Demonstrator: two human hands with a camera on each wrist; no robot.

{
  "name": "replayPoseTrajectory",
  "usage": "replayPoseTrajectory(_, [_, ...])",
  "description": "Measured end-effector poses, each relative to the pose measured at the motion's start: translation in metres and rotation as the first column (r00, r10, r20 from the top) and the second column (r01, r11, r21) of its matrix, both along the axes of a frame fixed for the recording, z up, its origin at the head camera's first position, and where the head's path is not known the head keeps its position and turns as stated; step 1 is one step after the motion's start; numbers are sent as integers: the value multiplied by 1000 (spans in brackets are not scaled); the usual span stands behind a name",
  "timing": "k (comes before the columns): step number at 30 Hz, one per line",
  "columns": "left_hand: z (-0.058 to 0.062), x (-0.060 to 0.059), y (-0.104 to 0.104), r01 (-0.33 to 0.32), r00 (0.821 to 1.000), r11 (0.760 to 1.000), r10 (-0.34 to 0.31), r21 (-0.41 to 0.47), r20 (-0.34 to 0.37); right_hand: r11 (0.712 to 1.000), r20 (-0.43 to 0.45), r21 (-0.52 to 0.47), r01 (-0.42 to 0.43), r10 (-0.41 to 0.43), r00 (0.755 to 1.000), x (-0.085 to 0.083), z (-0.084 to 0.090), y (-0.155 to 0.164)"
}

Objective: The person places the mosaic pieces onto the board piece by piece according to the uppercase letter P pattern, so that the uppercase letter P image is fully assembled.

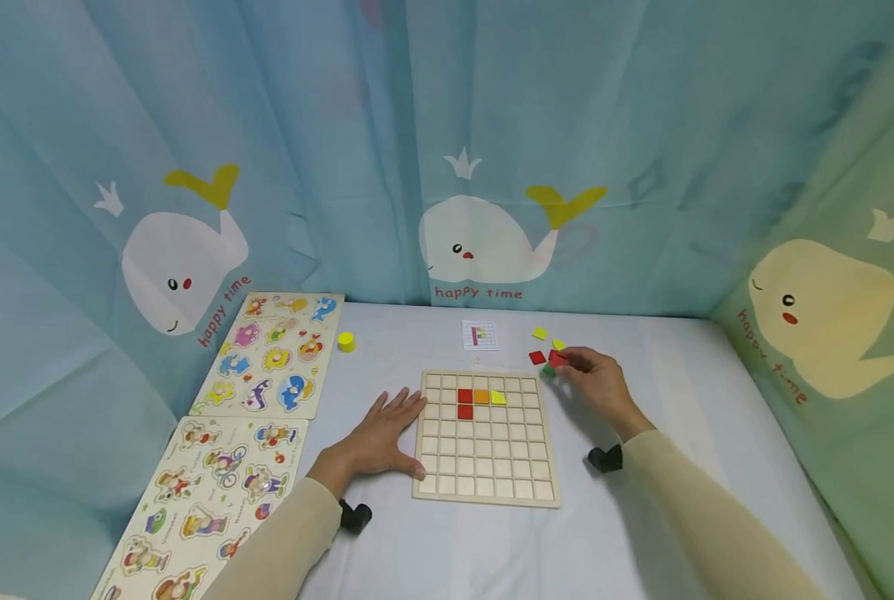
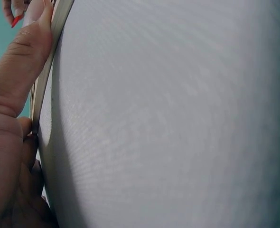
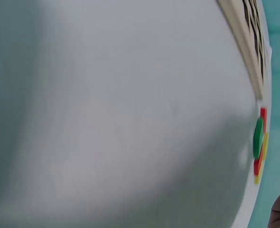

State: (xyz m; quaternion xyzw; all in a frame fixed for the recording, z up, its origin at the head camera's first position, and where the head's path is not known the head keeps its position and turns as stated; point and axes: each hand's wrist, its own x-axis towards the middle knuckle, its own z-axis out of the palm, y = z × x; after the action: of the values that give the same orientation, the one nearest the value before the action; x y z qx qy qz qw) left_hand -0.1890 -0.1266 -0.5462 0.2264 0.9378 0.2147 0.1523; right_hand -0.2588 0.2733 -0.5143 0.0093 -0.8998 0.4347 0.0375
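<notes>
A wooden grid board (image 1: 486, 502) lies on the white cloth; two red tiles (image 1: 465, 404), an orange tile (image 1: 481, 397) and a yellow tile (image 1: 497, 397) sit in its upper cells. My left hand (image 1: 377, 443) has its fingers spread and rests at the board's left edge, thumb against the rim in the left wrist view. Beyond the board's top right corner, my right hand (image 1: 598, 385) pinches a red tile (image 2: 17, 20) between thumb and fingers. Just below those fingertips is a green tile (image 3: 258, 137). Loose yellow tiles (image 1: 540, 333) and a red tile (image 1: 537, 357) lie beside it.
Behind the board lies a small pattern card (image 1: 480, 336). A yellow round piece (image 1: 347, 342) stands to the left, near two picture puzzle boards (image 1: 267, 350). Blue whale-print curtains (image 1: 357, 167) enclose the table's back and sides.
</notes>
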Motion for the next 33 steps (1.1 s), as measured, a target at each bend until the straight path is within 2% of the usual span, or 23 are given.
replayPoseTrajectory(4, [-1,0,-1,2,1000,1000,-2,5,-1,999,-11,-35,-10,9,1000,9,3,-12])
replayPoseTrajectory(13, [2,1,-1,-1,1000,1000,1,13,6,998,-29,-45,-46,44,999,28,4,-42])
replayPoseTrajectory(25, [3,1,-2,4,1000,1000,-4,29,6,983,12,-129,-128,131,991,53,3,-80])
replayPoseTrajectory(33, [5,1,-1,7,1000,1000,-7,28,10,978,31,-147,-149,155,987,64,-4,-101])
